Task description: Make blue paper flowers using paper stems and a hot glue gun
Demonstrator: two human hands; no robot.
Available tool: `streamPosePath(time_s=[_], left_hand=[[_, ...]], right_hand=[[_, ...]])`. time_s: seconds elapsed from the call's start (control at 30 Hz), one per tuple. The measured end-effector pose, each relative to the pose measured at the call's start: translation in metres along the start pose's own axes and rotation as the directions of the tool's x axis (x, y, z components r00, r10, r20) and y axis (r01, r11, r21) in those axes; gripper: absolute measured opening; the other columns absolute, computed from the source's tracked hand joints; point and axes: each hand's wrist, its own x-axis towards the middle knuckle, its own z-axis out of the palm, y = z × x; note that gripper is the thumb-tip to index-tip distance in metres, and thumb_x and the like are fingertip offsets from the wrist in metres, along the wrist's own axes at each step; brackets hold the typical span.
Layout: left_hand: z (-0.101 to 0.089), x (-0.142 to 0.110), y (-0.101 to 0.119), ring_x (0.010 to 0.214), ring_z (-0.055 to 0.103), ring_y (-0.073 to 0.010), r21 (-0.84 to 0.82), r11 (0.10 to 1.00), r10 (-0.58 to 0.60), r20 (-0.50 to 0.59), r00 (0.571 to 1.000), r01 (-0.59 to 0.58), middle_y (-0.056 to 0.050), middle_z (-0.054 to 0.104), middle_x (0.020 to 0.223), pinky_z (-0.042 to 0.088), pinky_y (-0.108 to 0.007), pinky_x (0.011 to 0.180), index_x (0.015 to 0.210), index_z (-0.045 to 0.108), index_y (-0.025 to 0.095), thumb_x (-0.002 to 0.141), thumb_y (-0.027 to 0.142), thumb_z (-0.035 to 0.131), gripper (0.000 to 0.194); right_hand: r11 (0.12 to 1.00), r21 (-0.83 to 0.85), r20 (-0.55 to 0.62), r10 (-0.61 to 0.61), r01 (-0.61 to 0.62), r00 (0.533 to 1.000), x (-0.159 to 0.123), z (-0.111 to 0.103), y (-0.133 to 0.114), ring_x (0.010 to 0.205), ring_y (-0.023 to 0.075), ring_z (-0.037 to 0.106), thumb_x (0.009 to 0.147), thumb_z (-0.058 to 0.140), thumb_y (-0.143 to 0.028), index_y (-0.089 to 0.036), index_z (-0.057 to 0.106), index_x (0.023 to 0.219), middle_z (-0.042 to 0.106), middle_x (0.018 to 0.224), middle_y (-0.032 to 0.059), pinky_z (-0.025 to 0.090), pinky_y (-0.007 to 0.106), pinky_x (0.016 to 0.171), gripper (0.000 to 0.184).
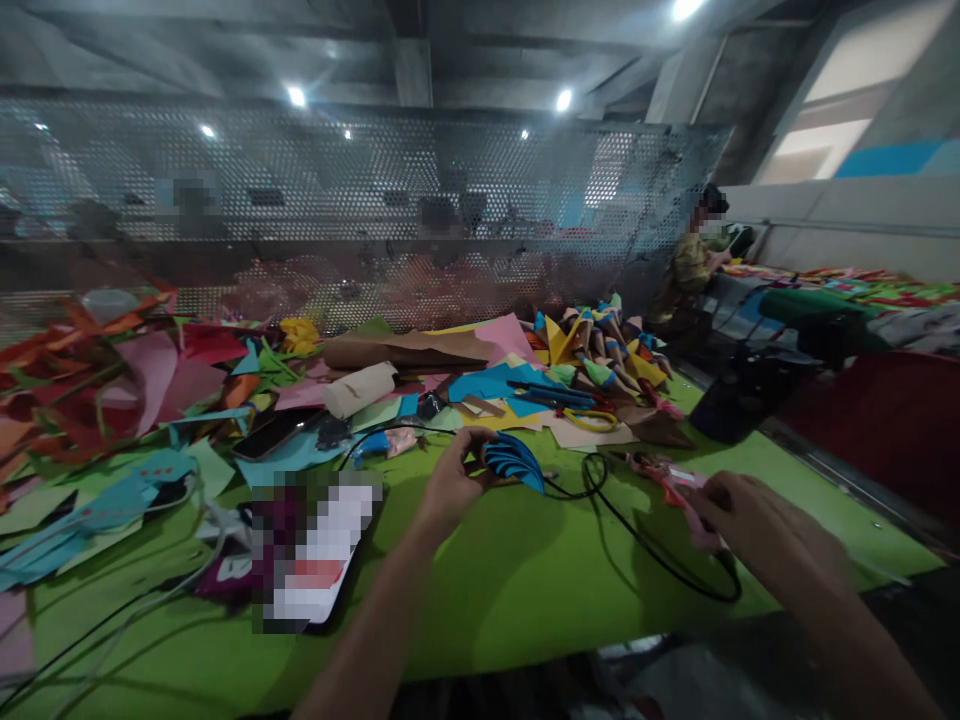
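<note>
My left hand is closed on a blue piece of layered, curved strips, which looks like felt or paper, held just above the green table top. To the right, my right hand has its fingers closed around a pink tool that looks like a hot glue gun. A black cord loops across the table between the hands and reaches the underside of the pink tool. The fingertips of my right hand are partly hidden.
A phone with a lit screen lies left of my left arm. A dark phone, coloured sheets, yellow-handled scissors and pointed paper pieces lie behind. A dark container stands right. A person sits farther back.
</note>
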Motion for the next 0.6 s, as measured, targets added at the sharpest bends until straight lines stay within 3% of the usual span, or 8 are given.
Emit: streamPosePath(time_s=[0.03, 0.1, 0.17, 0.23, 0.4, 0.6], left_hand=[[0.000, 0.000, -0.001, 0.095, 0.059, -0.0169, 0.004, 1.000, 0.000, 0.008, 1.000, 0.000, -0.003, 0.062, 0.102, 0.051, -0.029, 0.082, 0.101, 0.058, 0.020, 0.063, 0.012, 0.078, 0.043], [0.000, 0.000, -0.002, 0.095, 0.059, -0.0166, 0.015, 1.000, 0.003, 0.025, 1.000, -0.004, -0.003, 0.062, 0.104, 0.051, -0.029, 0.082, 0.101, 0.058, 0.020, 0.064, 0.011, 0.076, 0.042], [0.000, 0.000, -0.004, 0.094, 0.059, -0.0155, 0.028, 0.999, 0.019, 0.032, 0.999, -0.019, -0.003, 0.062, 0.104, 0.051, -0.029, 0.083, 0.102, 0.058, 0.020, 0.065, 0.010, 0.075, 0.042], [0.000, -0.001, -0.004, 0.092, 0.058, -0.0144, 0.042, 0.999, 0.030, 0.034, 0.999, -0.031, -0.002, 0.062, 0.102, 0.051, -0.028, 0.083, 0.103, 0.058, 0.020, 0.066, 0.008, 0.074, 0.042], [0.000, -0.003, 0.001, 0.089, 0.058, -0.0141, 0.061, 0.998, 0.003, 0.060, 0.998, -0.007, -0.002, 0.061, 0.097, 0.052, -0.027, 0.081, 0.103, 0.058, 0.020, 0.067, 0.007, 0.070, 0.040], [0.002, -0.004, 0.009, 0.090, 0.056, -0.0155, 0.056, 0.997, 0.055, 0.070, 0.996, -0.059, -0.002, 0.059, 0.097, 0.051, -0.027, 0.080, 0.098, 0.059, 0.019, 0.066, 0.010, 0.072, 0.035]], right_hand=[[1.000, -0.021, 0.010, 0.002, -0.002, 1.000, 0.000, -0.006, -0.009, 0.060, 0.0276, 0.061, 0.084, 0.057, -0.058, -0.025, 0.063, 0.068, 0.068, 0.076, 0.0099, 0.038, 0.037, 0.052, 0.037], [0.987, 0.081, -0.035, -0.137, 0.140, 0.990, -0.001, -0.017, -0.036, 0.072, 0.0288, 0.065, 0.090, 0.053, -0.052, -0.025, 0.066, 0.087, 0.070, 0.091, 0.0111, 0.044, 0.040, 0.061, 0.030], [0.881, 0.255, -0.135, -0.375, 0.398, 0.917, -0.003, -0.026, -0.071, 0.086, 0.0271, 0.066, 0.093, 0.052, -0.042, -0.024, 0.066, 0.094, 0.069, 0.102, 0.0119, 0.049, 0.040, 0.076, 0.023], [0.738, 0.356, -0.229, -0.525, 0.573, 0.820, -0.004, -0.028, -0.108, 0.093, 0.0256, 0.066, 0.093, 0.057, -0.036, -0.023, 0.069, 0.095, 0.070, 0.098, 0.0083, 0.051, 0.038, 0.083, 0.018], [0.557, 0.432, -0.225, -0.695, 0.709, 0.683, -0.003, -0.013, -0.172, 0.090, 0.0209, 0.066, 0.093, 0.060, -0.024, -0.022, 0.072, 0.094, 0.070, 0.094, 0.0071, 0.051, 0.033, 0.081, 0.013], [0.548, 0.309, -0.239, -0.746, 0.778, 0.621, 0.002, 0.009, -0.185, 0.085, 0.0192, 0.064, 0.092, 0.063, -0.020, -0.020, 0.073, 0.092, 0.069, 0.089, 0.0056, 0.046, 0.031, 0.077, 0.010]])
